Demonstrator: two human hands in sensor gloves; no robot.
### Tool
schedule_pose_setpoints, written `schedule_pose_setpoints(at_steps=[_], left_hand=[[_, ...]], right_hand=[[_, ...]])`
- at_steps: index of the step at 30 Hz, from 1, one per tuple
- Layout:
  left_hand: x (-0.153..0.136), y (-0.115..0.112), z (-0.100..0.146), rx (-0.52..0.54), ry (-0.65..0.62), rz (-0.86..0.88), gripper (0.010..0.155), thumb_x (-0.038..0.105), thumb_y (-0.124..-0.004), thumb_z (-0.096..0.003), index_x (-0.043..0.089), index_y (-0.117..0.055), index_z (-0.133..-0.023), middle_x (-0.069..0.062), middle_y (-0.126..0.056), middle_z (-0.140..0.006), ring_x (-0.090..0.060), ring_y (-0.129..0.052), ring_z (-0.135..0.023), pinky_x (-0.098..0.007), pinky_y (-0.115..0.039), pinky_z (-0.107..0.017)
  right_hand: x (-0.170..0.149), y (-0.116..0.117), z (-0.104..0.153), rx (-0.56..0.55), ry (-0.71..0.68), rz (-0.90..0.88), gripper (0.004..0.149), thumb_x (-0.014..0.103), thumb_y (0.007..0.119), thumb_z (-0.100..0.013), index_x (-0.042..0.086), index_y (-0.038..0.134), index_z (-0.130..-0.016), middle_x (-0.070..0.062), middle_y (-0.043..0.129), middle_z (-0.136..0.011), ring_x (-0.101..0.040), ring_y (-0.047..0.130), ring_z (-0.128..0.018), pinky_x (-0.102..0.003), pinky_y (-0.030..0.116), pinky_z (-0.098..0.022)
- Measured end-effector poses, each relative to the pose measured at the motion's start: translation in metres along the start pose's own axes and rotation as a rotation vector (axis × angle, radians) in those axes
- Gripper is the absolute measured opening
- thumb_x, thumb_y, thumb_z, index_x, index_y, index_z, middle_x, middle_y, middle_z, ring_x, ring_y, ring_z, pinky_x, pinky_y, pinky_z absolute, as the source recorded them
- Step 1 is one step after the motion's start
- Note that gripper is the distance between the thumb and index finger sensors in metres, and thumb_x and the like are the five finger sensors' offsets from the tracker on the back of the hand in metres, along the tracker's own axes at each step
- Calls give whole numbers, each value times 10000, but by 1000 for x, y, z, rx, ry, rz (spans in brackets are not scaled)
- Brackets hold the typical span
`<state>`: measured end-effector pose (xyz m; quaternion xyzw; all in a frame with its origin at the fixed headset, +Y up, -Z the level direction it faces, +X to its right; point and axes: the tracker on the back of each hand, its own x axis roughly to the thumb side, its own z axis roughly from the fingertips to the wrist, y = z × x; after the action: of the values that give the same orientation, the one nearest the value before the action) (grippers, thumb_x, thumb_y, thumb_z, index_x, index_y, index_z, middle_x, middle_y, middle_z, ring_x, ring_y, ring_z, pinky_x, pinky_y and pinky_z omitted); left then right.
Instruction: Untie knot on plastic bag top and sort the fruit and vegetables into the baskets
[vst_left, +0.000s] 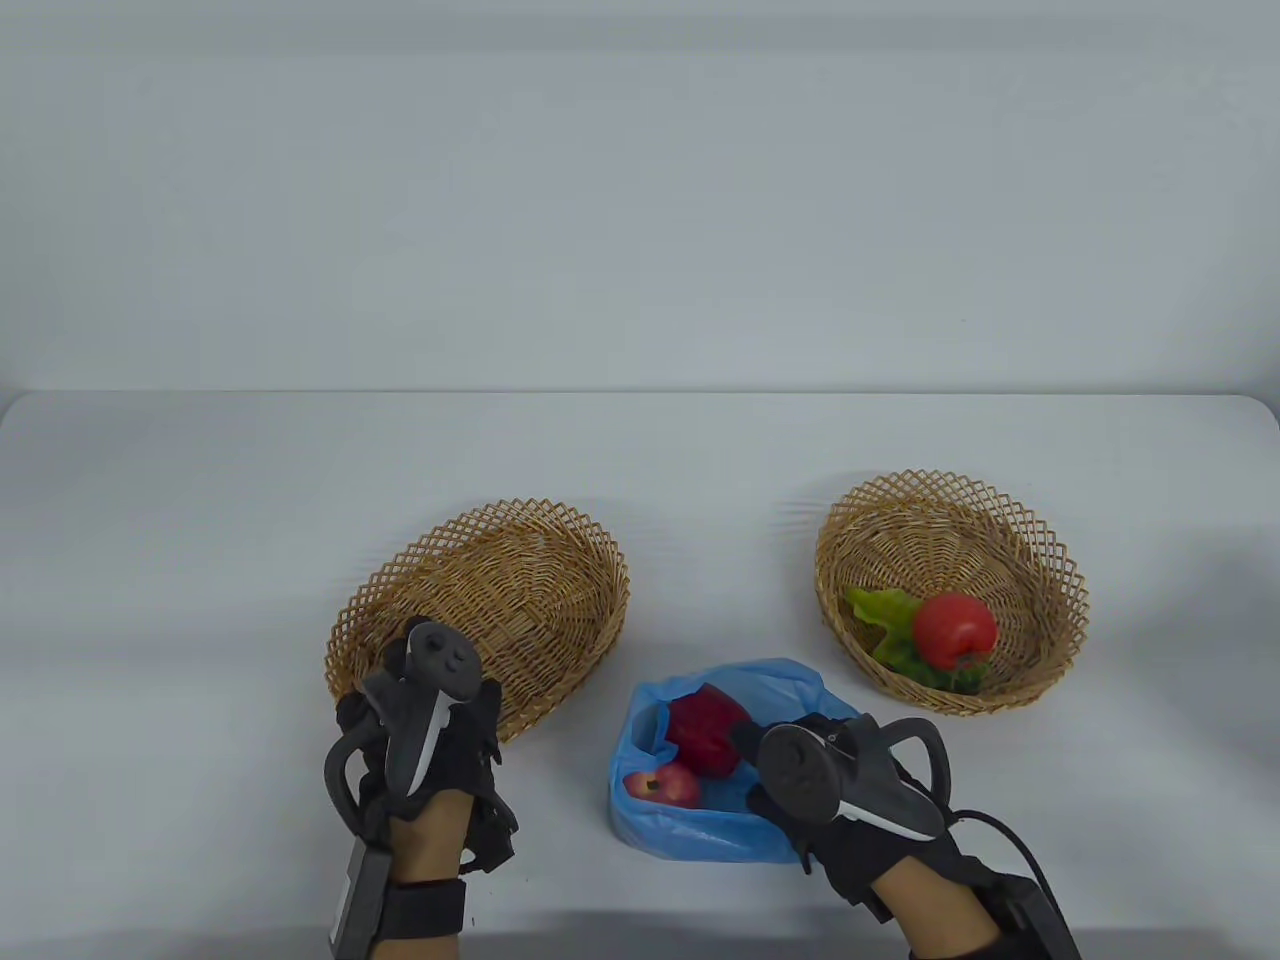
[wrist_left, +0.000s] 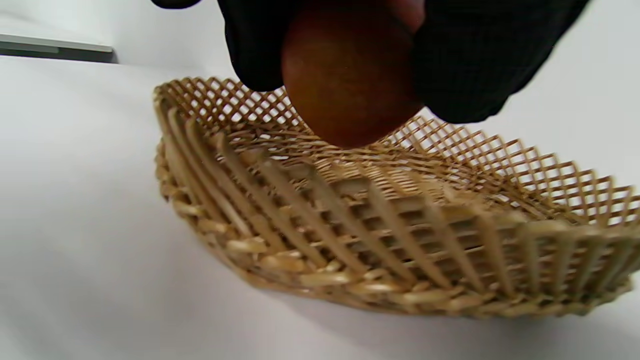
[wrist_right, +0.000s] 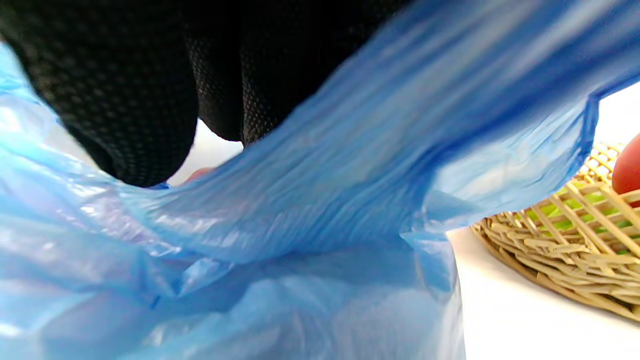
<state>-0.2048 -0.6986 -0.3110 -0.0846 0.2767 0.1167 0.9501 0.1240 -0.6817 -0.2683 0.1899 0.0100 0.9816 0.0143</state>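
Since the knot was already undone, the blue bag (vst_left: 700, 810) lay slack and open under the right hand (vst_left: 850, 800), whose fingers reached inside toward a dark red fruit (vst_left: 705, 735) and an apple (vst_left: 665, 787); I couldn't tell if they'd closed on anything. Thin, slippery film, so probably best pinched at the rim. The left hand (vst_left: 420, 740) gripped a smooth reddish-brown fruit (wrist_left: 350, 75) just above the left basket (vst_left: 500, 600). On the tabletop beyond the right hand, the other basket (vst_left: 1040, 570) held a tomato (vst_left: 955, 628) and greens (vst_left: 885, 615).

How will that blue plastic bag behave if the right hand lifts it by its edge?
The blue plastic bag looks thin and crumpled, so it would probably flop and stretch rather than hold shape. The red pepper and apple inside would likely slide to its lowest point. In the right wrist view the film drapes over the right hand's fingers, suggesting it is very light.
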Motion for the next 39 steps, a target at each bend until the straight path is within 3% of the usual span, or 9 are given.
schedule_pose_setpoints(at_steps=[4, 7, 15, 19, 22, 24, 26, 33, 39], left_hand=[[1, -12, -9, -79, 34, -49, 965, 582, -771, -474, 325, -114, -1133, 14, -365, -1236, -262, -591, -1125, -584, -304, -893], [2, -19, -14, -120, 43, -90, 933, 590, -775, -473, 358, -169, -1144, 23, -379, -1241, -247, -596, -1133, -585, -298, -900], [1, -19, -14, -169, 22, -37, 951, 623, -748, -463, 336, -151, -1145, 6, -315, -1245, -289, -501, -1163, -612, -244, -880], [9, 0, 4, -42, -55, 4, 927, 641, -719, -452, 338, -182, -1145, -6, -249, -1243, -312, -395, -1182, -613, -216, -864], [21, 19, 32, 52, -243, 125, 867, 650, -698, -448, 330, -294, -1145, 0, -446, -1213, -288, -613, -1110, -576, -405, -860], [32, 22, 48, 17, -373, 202, 744, 633, -699, -448, 324, -514, -1100, 23, -735, -1089, -237, -882, -929, -526, -599, -805], [41, 19, 58, -30, -469, 218, 685, 632, -691, -440, 305, -645, -1040, 44, -909, -935, -203, -1017, -747, -478, -716, -729], [66, -4, 79, -209, -686, 119, 857, 714, -705, -381, 196, -630, -1059, -40, -925, -908, -257, -1031, -686, -519, -735, -666], [78, -22, 82, -187, -638, -84, 776, 631, -784, -406, 176, -687, -1027, -46, -962, -853, -261, -1051, -622, -528, -749, -636]], right_hand=[[1, 2, -1, 15, -6, 17, 590, 395, 927, -381, 287, 756, -936, -14, 979, -875, -270, 953, -834, -528, 761, -646], [2, 4, -1, 27, -10, 23, 542, 383, 914, -393, 297, 781, -912, 0, 1002, -844, -256, 976, -807, -519, 772, -637], [5, 9, -4, 70, -20, 52, 530, 379, 909, -399, 299, 786, -909, 3, 1006, -838, -250, 980, -802, -513, 776, -635], [6, 9, -4, 78, -21, 56, 538, 378, 916, -393, 298, 785, -909, 0, 1007, -837, -252, 981, -800, -515, 775, -636], [8, 9, -5, 66, -20, 94, 559, 376, 935, -380, 296, 782, -912, -1, 1004, -839, -252, 981, -798, -516, 776, -635], [10, 11, -6, 75, -23, 115, 620, 393, 957, -355, 289, 759, -933, -13, 988, -859, -261, 971, -807, -521, 769, -638], [12, 12, -6, 86, -31, 122, 672, 421, 972, -330, 285, 745, -947, -26, 975, -874, -269, 962, -814, -530, 761, -641], [23, 15, -7, 91, -60, 154, 720, 477, 964, -315, 283, 723, -966, -32, 967, -878, -275, 954, -811, -534, 754, -646], [30, 17, -7, 72, -88, 146, 714, 484, 962, -314, 294, 728, -961, -21, 974, -867, -265, 962, -798, -527, 757, -649]])
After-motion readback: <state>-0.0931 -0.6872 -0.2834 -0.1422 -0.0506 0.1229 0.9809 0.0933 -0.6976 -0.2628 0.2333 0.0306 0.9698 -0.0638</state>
